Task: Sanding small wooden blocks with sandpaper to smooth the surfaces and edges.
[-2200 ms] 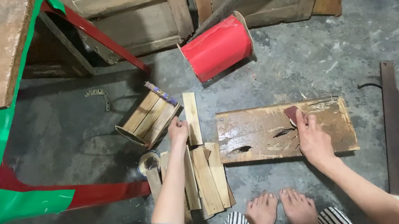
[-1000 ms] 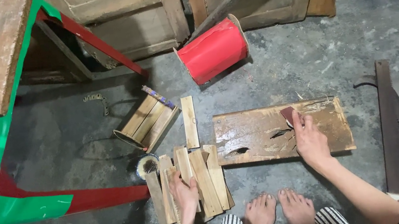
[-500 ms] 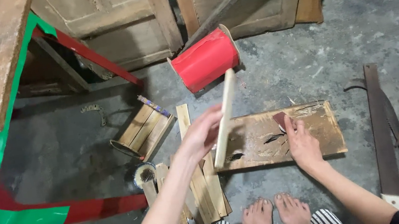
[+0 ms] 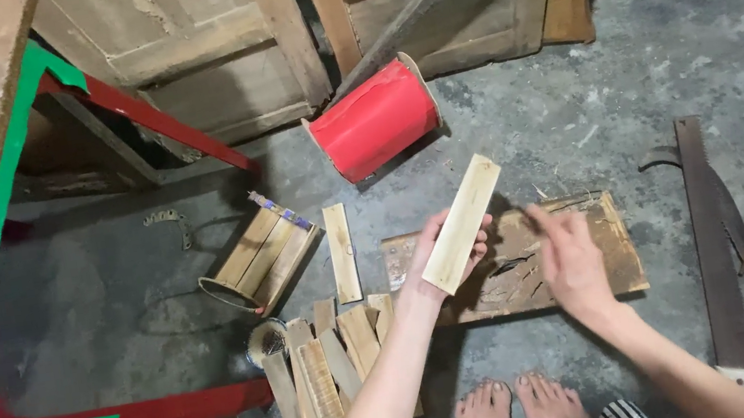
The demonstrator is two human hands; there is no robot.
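Grey concrete floor (image 4: 591,110): left hand (image 4: 443,262) grips pale flat wooden slat (image 4: 461,224) above worn brown board (image 4: 616,252); right hand (image 4: 571,259) open, empty, just beside slat.

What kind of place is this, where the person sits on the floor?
Probably a rough home woodworking spot. A hand saw lies on the bare concrete floor, cut wood strips are piled by the person's feet, and old wooden doors lean behind.
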